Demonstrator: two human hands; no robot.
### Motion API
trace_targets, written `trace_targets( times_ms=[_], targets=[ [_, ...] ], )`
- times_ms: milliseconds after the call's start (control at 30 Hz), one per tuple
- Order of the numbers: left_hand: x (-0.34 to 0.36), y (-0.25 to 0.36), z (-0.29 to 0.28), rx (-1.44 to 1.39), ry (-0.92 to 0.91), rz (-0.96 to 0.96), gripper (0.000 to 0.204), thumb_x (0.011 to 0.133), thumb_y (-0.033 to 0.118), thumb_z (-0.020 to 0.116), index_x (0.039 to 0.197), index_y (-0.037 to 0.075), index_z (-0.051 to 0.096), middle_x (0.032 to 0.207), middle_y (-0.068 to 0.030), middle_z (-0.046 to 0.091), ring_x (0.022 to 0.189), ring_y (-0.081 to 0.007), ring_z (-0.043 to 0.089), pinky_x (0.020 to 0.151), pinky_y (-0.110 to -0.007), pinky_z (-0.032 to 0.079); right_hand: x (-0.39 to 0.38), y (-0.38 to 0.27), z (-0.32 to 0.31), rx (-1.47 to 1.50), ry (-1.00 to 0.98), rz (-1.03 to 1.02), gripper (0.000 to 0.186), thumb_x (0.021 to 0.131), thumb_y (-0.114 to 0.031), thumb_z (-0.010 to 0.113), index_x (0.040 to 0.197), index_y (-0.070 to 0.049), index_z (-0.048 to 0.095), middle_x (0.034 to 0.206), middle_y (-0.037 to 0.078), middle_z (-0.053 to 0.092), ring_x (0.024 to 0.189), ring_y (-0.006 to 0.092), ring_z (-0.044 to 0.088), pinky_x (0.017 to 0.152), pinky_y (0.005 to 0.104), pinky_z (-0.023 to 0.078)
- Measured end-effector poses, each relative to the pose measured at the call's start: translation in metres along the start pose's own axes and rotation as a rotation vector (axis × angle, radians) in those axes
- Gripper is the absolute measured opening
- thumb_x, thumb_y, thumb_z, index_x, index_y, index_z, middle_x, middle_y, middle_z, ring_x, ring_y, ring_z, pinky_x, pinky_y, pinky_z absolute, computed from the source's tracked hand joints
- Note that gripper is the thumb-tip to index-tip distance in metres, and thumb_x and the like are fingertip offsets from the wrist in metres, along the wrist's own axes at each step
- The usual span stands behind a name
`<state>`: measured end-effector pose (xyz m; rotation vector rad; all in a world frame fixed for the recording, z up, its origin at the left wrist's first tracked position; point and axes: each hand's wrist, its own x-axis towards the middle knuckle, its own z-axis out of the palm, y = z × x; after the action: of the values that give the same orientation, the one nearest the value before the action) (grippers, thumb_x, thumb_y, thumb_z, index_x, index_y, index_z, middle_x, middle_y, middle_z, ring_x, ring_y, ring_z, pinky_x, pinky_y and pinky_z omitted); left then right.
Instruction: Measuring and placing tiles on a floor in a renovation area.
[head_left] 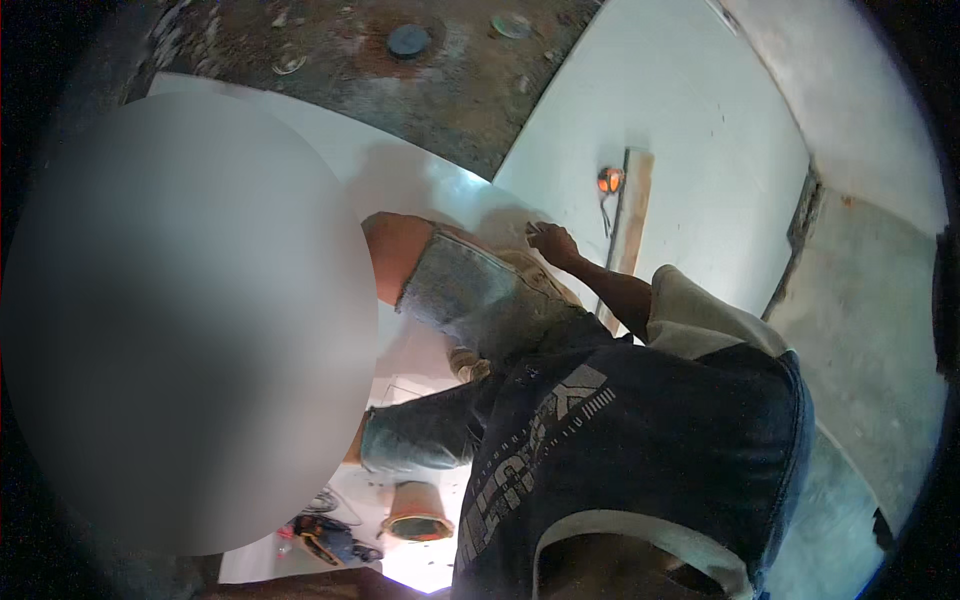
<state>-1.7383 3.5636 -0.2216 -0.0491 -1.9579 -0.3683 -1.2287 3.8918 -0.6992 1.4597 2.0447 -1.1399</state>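
Observation:
My right hand (pixel 552 243) reaches out beyond my bent leg, low over the pale, smooth slab. Its fingers are curled together; whatever may be between them is too small to make out. Close by to the right lies a long, narrow wooden strip (pixel 632 215), passing behind my forearm. Beside the strip's far end sits an orange and black tape measure (pixel 610 181) with a dark strap. My left hand does not show. A large grey blurred oval hides the left part of the view, my knees' far side included.
Bare brown ground (pixel 455 105) with a round dark lid (pixel 408 41) borders the slab at the far side. A grey wall (pixel 860 270) rises on the right. Near the lower left stand an orange-brown bucket (pixel 416 508) and a dark bundle of gear (pixel 330 540) beside coiled cable.

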Motion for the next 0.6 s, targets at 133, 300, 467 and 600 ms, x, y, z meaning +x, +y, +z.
trace_targets(
  times_ms=[133, 300, 467, 600],
  targets=[
    [-0.003, -0.019, -0.007, -0.001, 0.062, 0.039, 0.083, 0.082, 0.067, 0.046, 0.146, 0.02, 0.021, 0.153, -0.0139, 0.009, 0.14, -0.0361, 0.01, 0.11, -0.057, 0.015, -0.023, 0.027, 0.019, 0.354, 0.243, -0.046, 0.034, 0.086, -0.027, 0.06, 0.109, -0.002, 0.059, 0.092, 0.016, 0.066, 0.086, 0.0303, 0.065, 0.077, 0.0386, 0.05],
    [0.003, -0.02, -0.005, -0.044, 0.098, 0.031, 0.083, 0.081, 0.069, 0.046, 0.145, 0.021, 0.023, 0.153, -0.0141, 0.009, 0.14, -0.0363, 0.008, 0.11, -0.057, 0.015, -0.004, 0.083, -0.012, 0.144, 0.84, 0.161, 0.064, 0.078, -0.027, 0.071, 0.132, -0.013, 0.04, 0.124, 0.013, 0.047, 0.111, 0.031, 0.051, 0.087, 0.0405, 0.047],
    [0.024, -0.059, -0.048, 0.061, 0.246, -0.041, 0.084, 0.08, 0.071, 0.045, 0.145, 0.022, 0.026, 0.154, -0.0143, 0.008, 0.141, -0.0364, 0.006, 0.11, -0.056, 0.014, 0.035, 0.131, -0.073, 0.202, 0.67, 0.17, 0.078, 0.065, -0.026, 0.082, 0.131, -0.012, 0.041, 0.127, 0.012, 0.047, 0.119, 0.03, 0.044, 0.092, 0.0425, 0.044],
    [0.047, -0.126, -0.052, 0.127, 0.285, 0.21, 0.086, 0.081, 0.07, 0.045, 0.142, 0.012, 0.03, 0.149, -0.0202, 0.021, 0.137, -0.0426, 0.016, 0.105, -0.059, 0.021, 0.052, 0.124, -0.063, 0.099, 0.688, 0.282, 0.073, 0.066, -0.037, 0.079, 0.126, -0.01, 0.046, 0.103, 0.018, 0.063, 0.097, 0.033, 0.062, 0.083, 0.0438, 0.05]
  ],
)
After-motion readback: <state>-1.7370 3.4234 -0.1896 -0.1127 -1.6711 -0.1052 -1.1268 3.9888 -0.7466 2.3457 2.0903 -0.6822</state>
